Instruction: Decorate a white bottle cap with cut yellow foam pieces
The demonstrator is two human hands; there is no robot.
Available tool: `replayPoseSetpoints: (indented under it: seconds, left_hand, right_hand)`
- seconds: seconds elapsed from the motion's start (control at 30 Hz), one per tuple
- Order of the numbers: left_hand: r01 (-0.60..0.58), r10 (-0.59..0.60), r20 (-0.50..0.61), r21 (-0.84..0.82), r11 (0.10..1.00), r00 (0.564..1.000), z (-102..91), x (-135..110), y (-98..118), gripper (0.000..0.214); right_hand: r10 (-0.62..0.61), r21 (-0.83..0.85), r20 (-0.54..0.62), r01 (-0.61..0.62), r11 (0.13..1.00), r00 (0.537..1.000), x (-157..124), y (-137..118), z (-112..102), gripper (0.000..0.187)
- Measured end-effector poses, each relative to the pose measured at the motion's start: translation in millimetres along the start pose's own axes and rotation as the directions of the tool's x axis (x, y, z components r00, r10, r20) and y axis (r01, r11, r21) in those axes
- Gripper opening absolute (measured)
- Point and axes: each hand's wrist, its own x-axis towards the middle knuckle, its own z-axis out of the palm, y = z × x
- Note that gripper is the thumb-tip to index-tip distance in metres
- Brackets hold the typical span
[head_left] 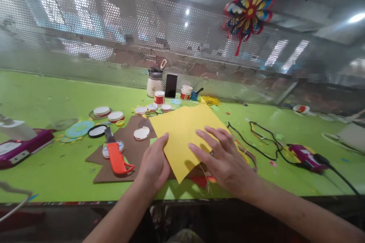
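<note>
A sheet of yellow craft paper (185,125) is held up over the green table, tilted toward me. My left hand (155,159) grips its left edge, thumb on top and the other fingers hidden beneath. Over the sheet's right part, my right hand (225,155) has its fingers spread; whether the fingertips touch the paper I cannot tell. Under and left of the paper lie brown sheets (125,140). On them rest a utility knife with an orange handle (116,158) and a round white lid (142,133).
Several round lids (102,111) and blue paper rings (78,130) lie left. A white jar (154,83), a phone (171,85) and small tubs (186,92) stand at the back. Purple power strips (308,157) with black cords sit right and left. A paper flower (251,11) hangs above.
</note>
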Motion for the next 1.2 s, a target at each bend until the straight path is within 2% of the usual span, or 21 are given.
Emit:
replayPoseSetpoints:
  seconds: [0.13, 0.23, 0.33, 0.43, 0.53, 0.63, 0.7, 0.8, 0.87, 0.97, 1.07, 1.2]
  left_hand:
    - [0.094, -0.096, 0.058, 0.033, 0.995, 0.994, 3.2, -11.3, -2.3, 0.032]
    - [0.16, -0.16, 0.098, 0.007, 0.987, 0.982, 2.0, -13.6, -0.9, 0.037]
    - [0.204, -0.205, 0.056, 0.023, 0.979, 0.977, -0.3, -11.0, 1.0, 0.038]
    - [0.242, -0.241, -0.024, 0.08, 0.967, 0.97, -3.8, -9.7, 2.8, 0.038]
    - [0.256, -0.24, -0.109, 0.164, 0.953, 0.965, -9.2, -12.2, 4.5, 0.035]
    - [0.227, -0.194, -0.151, 0.246, 0.942, 0.969, -14.3, -15.4, 4.6, 0.028]
    - [0.18, -0.137, -0.164, 0.288, 0.941, 0.977, -16.2, -15.9, 3.2, 0.021]
    - [0.111, -0.053, -0.193, 0.303, 0.946, 0.98, -18.6, -12.9, -0.6, 0.017]
    - [0.095, -0.056, -0.145, 0.272, 0.958, 0.988, -21.3, -9.6, -3.4, 0.024]
    - [0.091, -0.092, -0.003, 0.215, 0.972, 0.996, -25.1, -6.4, -5.9, 0.037]
    - [0.055, -0.07, 0.07, 0.188, 0.981, 0.995, -25.2, -7.8, -4.0, 0.039]
    - [0.036, -0.044, 0.043, 0.169, 0.985, 0.998, -22.4, -12.1, 2.4, 0.037]
  right_hand:
    - [-0.139, 0.065, 0.038, 0.136, 0.989, 0.99, 13.8, 2.5, 10.4, 0.036]
    - [-0.202, 0.153, 0.065, 0.191, 0.97, 0.977, 15.4, 6.6, 15.5, 0.032]
    - [-0.219, 0.225, 0.098, 0.193, 0.955, 0.971, 12.4, 5.4, 22.3, 0.035]
    - [-0.189, 0.254, 0.092, 0.161, 0.954, 0.978, 4.2, 5.3, 28.8, 0.037]
    - [-0.097, 0.301, 0.073, 0.071, 0.951, 0.993, -7.6, 12.9, 27.0, 0.038]
    - [0.003, 0.447, 0.175, -0.082, 0.891, 0.985, -17.3, 25.6, 16.2, 0.034]
    - [0.008, 0.547, 0.292, -0.174, 0.819, 0.956, -19.2, 34.8, 9.0, 0.031]
    - [-0.034, 0.617, 0.455, -0.287, 0.733, 0.89, -14.1, 50.3, 5.5, 0.027]
    - [-0.055, 0.625, 0.554, -0.373, 0.686, 0.83, -6.5, 62.8, 9.0, 0.026]
    - [-0.091, 0.619, 0.665, -0.478, 0.624, 0.741, 8.3, 82.8, 21.1, 0.037]
    - [-0.113, 0.617, 0.687, -0.494, 0.613, 0.718, 23.1, 96.9, 35.7, 0.043]
    - [-0.142, 0.613, 0.701, -0.49, 0.62, 0.699, 36.4, 102.1, 49.8, 0.041]
